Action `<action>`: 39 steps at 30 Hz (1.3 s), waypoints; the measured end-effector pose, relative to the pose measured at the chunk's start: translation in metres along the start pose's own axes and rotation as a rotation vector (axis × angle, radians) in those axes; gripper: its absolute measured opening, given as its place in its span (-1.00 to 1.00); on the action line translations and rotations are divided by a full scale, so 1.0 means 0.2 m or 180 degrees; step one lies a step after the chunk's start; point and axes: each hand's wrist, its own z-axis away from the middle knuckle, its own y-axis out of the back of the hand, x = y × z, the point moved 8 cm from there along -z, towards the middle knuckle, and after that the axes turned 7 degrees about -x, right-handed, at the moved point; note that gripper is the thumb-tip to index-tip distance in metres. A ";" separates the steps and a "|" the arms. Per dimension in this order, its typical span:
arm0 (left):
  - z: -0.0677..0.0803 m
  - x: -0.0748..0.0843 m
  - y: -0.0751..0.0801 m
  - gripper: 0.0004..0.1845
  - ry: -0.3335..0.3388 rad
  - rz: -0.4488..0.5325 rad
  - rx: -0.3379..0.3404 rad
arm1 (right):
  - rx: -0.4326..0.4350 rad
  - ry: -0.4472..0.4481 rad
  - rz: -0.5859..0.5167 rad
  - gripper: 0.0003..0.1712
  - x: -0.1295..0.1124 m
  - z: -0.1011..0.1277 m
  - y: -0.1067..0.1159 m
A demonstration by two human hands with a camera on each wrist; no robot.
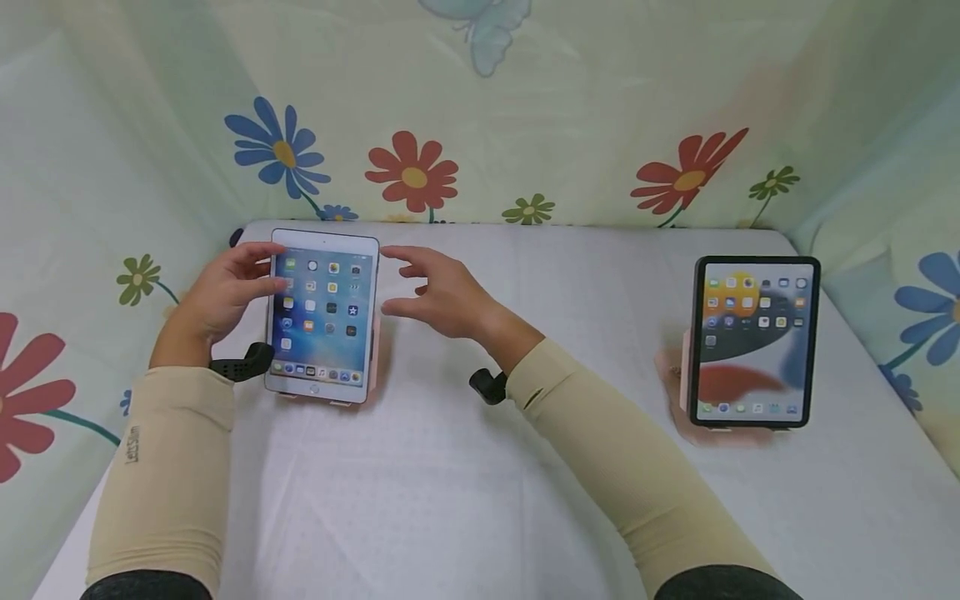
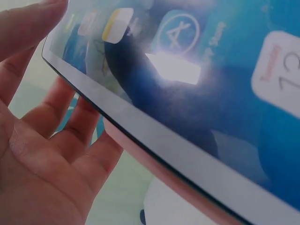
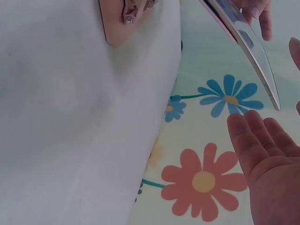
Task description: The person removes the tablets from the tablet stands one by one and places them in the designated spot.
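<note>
A white-framed tablet, its screen lit with app icons, leans on a pink stand at the left of the table. My left hand holds its upper left edge. In the left wrist view the thumb lies over the front and the other fingers reach behind. Beside the upper right edge is my right hand, thumb and fingers spread apart with nothing between them. The right wrist view shows a small gap between its fingertips and the tablet's edge.
A second, black-framed tablet stands lit on another pink stand at the right. White cloth covers the table. A flowered curtain hangs behind and at both sides.
</note>
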 end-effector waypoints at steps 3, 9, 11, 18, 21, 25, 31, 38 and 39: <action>-0.01 0.00 0.00 -0.54 -0.0005 -0.0043 -0.0051 | -0.0019 -0.0018 -0.0076 -0.14 0.00 -0.02 -0.02; -0.01 0.01 -0.01 -0.61 -0.0034 0.0039 -0.0118 | -0.0058 -0.0014 -0.0256 -0.17 0.01 -0.04 -0.05; -0.01 0.02 -0.01 -0.63 -0.0068 0.0115 -0.0131 | -0.0072 -0.0011 -0.0281 -0.18 0.00 -0.05 -0.06; -0.02 0.02 -0.01 -0.65 -0.0095 0.0253 -0.0151 | -0.0095 -0.0030 -0.0336 -0.19 0.00 -0.07 -0.08; -0.02 0.01 -0.01 -0.64 -0.0079 0.0216 -0.0154 | -0.0110 -0.0031 -0.0357 -0.19 0.00 -0.09 -0.09; -0.03 0.01 -0.01 -0.64 -0.0059 0.0185 -0.0159 | -0.0115 -0.0040 -0.0442 -0.18 0.00 -0.10 -0.09; -0.03 0.00 -0.01 -0.66 -0.0063 0.0221 -0.0143 | -0.0106 0.0002 -0.0809 -0.20 0.01 -0.11 -0.09; -0.04 0.02 -0.01 -0.66 -0.0100 0.0242 -0.0139 | -0.0070 0.0095 -0.1139 -0.22 0.01 -0.14 -0.10; -0.04 0.02 -0.01 -0.65 -0.0088 0.0246 -0.0129 | -0.0066 0.0095 -0.1158 -0.23 0.01 -0.14 -0.10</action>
